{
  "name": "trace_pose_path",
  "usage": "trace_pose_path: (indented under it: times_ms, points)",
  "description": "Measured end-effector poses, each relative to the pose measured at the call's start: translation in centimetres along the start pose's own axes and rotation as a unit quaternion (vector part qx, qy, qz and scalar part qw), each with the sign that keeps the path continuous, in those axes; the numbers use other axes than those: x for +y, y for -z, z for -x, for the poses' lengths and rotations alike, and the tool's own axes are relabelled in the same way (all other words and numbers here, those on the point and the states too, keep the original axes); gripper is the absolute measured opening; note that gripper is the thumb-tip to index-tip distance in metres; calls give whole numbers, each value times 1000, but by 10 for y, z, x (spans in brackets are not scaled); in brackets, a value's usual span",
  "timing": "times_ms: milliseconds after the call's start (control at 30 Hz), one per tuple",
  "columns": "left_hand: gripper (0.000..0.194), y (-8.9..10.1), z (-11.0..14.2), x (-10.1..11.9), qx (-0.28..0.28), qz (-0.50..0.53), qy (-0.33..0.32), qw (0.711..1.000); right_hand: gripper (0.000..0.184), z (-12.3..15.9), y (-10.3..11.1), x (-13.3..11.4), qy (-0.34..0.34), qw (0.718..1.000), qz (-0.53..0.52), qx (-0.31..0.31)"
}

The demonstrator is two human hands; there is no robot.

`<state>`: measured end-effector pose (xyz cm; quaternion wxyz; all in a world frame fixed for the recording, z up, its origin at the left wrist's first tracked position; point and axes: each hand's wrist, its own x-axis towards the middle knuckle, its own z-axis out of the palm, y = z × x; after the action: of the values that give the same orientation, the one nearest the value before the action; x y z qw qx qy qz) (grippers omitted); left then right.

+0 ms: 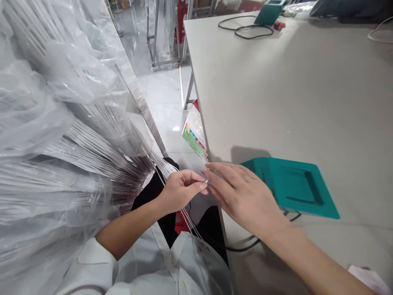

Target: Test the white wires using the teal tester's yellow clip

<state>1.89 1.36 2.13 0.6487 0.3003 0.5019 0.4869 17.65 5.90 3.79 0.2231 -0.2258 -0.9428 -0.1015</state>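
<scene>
Thin white wires [189, 221] run from the bundle at the left, under my left hand [181, 190], and down over my lap. My left hand is closed in a pinch on these wires, and a small pale tip [207, 181] shows at its thumb and forefinger. Right beside that tip is my right hand [242, 194], palm down with its fingers stretched out; its thumb is mostly hidden. Behind the right hand, a teal device [297, 186] with a recessed top stands on the table, partly covered by the hand.
Large bundles of white wires [92, 151] in clear plastic fill the left side. The pale table [276, 102] carries another teal device [270, 12] with a black cable at the back. A green-labelled box [195, 141] sits below the table edge. Wheeled metal racks [166, 63] stand beyond.
</scene>
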Motion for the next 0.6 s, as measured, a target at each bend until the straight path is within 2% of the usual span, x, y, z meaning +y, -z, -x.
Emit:
trace_pose_path:
  times_ms: [67,233,400,500,600]
  points:
    - [15,-1,2,-2,3,-36,-3,999,19,0,0,-1,10,1000,14,-6]
    - [2,0,4,-5,7,-109,-8,994,30,3,4,-3,33,998,40,-36]
    - [5,9,4,-9,-23,-113,-6,993,38,14,10,8,-54,996,-36,-69]
    - [14,15,4,-11,18,-147,-8,989,42,18,14,14,-109,983,-148,-10]
    - [27,17,4,-10,69,-176,-24,982,36,16,14,10,-172,952,-248,53]
